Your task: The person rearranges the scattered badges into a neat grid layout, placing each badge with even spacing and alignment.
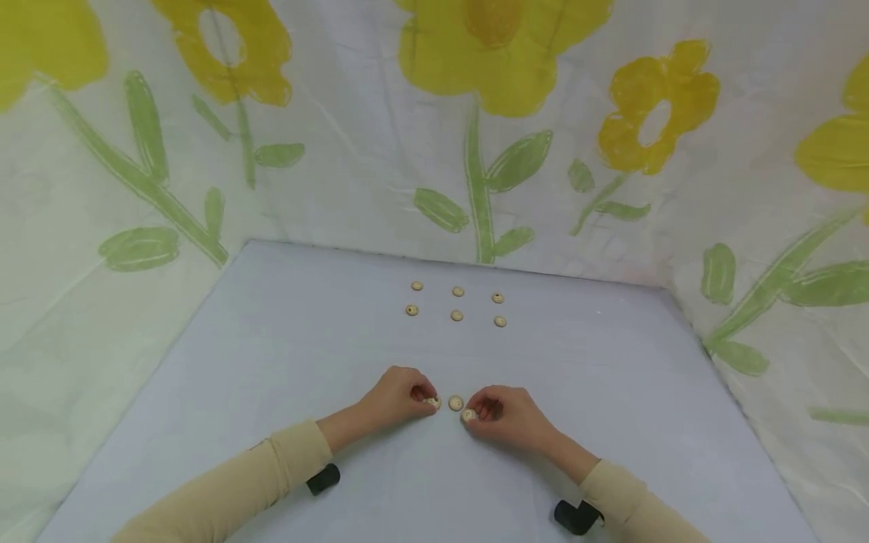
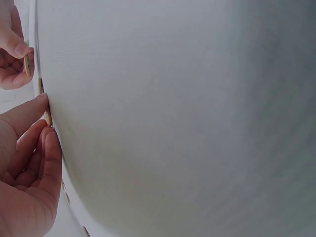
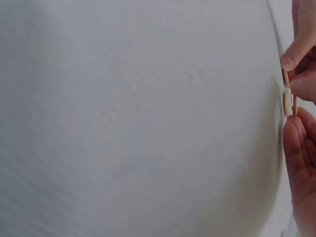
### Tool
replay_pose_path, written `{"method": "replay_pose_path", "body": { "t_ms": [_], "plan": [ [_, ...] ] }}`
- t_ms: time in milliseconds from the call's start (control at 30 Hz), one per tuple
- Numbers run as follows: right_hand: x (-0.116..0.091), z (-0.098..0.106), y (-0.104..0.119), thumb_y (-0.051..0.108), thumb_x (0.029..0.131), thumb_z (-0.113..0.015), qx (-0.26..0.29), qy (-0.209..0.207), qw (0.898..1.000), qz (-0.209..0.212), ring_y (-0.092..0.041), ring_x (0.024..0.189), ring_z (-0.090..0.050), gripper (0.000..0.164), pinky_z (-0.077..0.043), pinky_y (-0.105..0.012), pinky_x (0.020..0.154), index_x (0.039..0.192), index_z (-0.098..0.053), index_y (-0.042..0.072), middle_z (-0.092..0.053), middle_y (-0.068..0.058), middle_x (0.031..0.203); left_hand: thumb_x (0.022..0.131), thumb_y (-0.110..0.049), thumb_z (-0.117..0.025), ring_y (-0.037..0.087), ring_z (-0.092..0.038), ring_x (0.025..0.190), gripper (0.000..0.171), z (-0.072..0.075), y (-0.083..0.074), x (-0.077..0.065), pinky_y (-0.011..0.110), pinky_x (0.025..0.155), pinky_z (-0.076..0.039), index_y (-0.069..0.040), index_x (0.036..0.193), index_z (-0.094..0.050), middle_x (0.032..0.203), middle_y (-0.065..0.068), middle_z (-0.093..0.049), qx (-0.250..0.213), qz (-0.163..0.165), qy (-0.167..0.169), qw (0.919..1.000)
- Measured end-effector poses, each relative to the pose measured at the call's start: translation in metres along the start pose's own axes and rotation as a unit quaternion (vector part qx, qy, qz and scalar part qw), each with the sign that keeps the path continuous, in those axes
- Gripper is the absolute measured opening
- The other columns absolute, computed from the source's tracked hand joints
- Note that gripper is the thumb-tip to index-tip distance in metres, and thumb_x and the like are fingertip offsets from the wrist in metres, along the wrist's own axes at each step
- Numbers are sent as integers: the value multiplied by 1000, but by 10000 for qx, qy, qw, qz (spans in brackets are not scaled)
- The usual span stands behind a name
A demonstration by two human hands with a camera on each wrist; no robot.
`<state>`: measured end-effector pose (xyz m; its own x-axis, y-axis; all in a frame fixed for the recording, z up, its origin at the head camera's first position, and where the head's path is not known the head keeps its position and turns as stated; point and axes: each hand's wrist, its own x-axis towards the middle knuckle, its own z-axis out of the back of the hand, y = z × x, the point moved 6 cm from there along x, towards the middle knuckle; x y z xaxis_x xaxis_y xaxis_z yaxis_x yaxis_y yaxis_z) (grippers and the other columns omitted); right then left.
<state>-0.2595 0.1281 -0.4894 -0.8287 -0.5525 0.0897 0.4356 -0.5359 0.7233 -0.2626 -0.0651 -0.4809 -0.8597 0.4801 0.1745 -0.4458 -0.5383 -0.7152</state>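
Near the middle of the table my left hand pinches the edge of a small round wooden disc between thumb and fingers. Just right of it, a second wooden disc lies on the table between the two hands. My right hand pinches a third disc, which has small dark marks on its face. In the left wrist view the right hand's disc is raised off the surface, seen edge-on. The right wrist view shows the discs edge-on at its right border, close together; fingers partly cover them.
Farther back, several similar discs lie in two rows on the pale table. White sheets painted with yellow flowers stand around the table's back and sides. Black devices sit at both wrists, by the beige sleeves.
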Motion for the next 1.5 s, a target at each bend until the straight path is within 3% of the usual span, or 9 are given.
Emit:
{"method": "replay_pose_path", "body": {
  "t_ms": [567,1100,1500],
  "plan": [
    [40,16,-3,17,81,-80,10,-223,9991,347,-7,73,-57,14,-50,-23,66,92,-72,15,-63,9,78,79,-11,-80,7,-57,69,11,0,0,1,23,64,-48,-5,88,-75,76,-3,-67,54,57,53,10000],
    [91,7,-3,23,81,-80,-143,-36,9999,12,-8,74,-57,14,-49,-24,68,91,-72,17,-62,9,77,77,-9,-81,7,-60,69,13,1,-2,1,21,65,-49,-3,87,-75,77,0,-70,-34,9,93,10000],
    [129,-6,3,25,81,-80,-135,-49,9997,182,-7,74,-58,15,-48,-25,68,91,-72,16,-64,9,77,77,-8,-81,4,-58,67,12,0,1,1,20,64,-48,-4,87,-75,76,0,-69,-131,23,114,9998]
  ]
}}
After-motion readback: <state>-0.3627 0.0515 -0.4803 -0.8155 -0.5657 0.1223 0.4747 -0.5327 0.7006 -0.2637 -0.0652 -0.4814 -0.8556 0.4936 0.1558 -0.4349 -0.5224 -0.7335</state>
